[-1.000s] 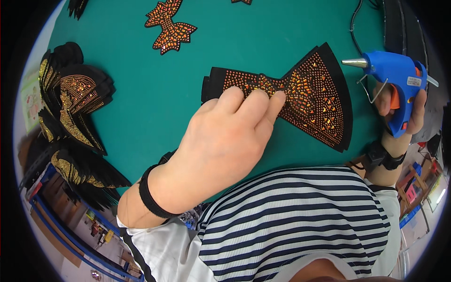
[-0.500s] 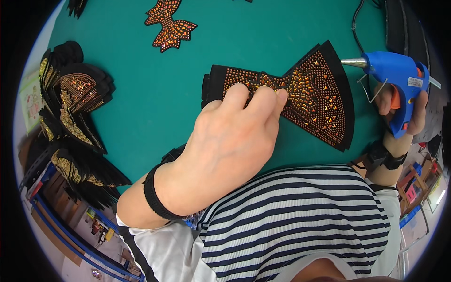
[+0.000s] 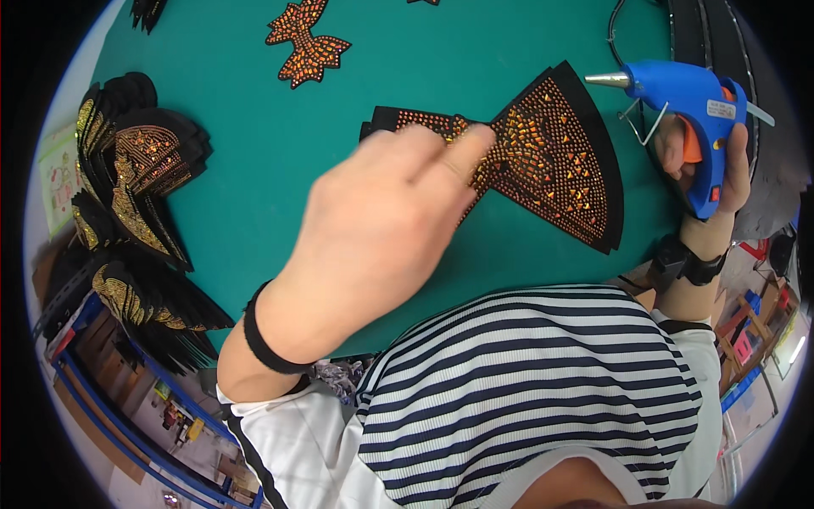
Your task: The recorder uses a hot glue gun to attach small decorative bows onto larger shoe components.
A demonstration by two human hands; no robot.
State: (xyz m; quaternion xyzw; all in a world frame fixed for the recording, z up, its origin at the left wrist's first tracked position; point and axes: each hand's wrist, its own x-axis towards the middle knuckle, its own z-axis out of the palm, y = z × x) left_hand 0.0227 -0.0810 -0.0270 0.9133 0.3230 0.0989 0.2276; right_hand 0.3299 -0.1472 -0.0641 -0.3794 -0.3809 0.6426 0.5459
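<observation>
A black fan-shaped patch covered in orange and gold sequins lies on the green table. My left hand hovers over its narrow left end, blurred, with the fingertips at the patch's pinched middle. Whether the fingers grip the patch is unclear. My right hand holds a blue glue gun at the right, its metal nozzle pointing left just above the patch's upper right corner.
A stack of black and gold sequin patches fans out along the table's left edge. An orange bow-shaped patch lies at the top. Black strips and a cable lie at the top right. My striped shirt fills the bottom.
My left hand has lifted and shifted right along the patch, from pressing flat on its left end to touching the middle. The glue gun has stayed nearly still.
</observation>
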